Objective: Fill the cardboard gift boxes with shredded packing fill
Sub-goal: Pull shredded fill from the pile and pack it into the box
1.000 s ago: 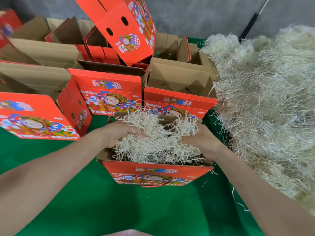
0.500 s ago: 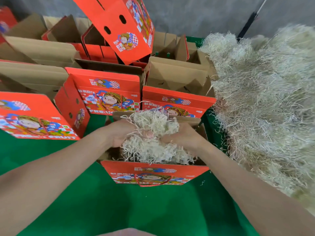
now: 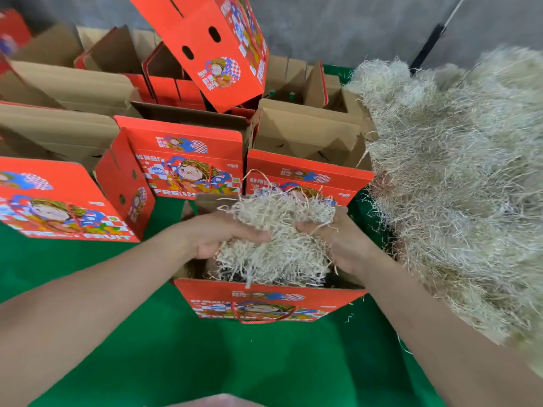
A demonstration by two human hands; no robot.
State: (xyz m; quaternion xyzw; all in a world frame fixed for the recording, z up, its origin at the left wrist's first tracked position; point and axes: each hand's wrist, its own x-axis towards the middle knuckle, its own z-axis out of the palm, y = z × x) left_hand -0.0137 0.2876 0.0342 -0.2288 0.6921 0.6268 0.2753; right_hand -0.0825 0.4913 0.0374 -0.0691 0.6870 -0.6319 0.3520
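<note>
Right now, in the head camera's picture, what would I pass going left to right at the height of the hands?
Red printed box at the left edge → left hand → clump of shredded fill gripped between both hands → right hand → big loose pile of shredded fill.

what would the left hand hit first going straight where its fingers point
The left hand points right into the pale shredded packing fill clump it grips; beyond that, likely the right hand.
</note>
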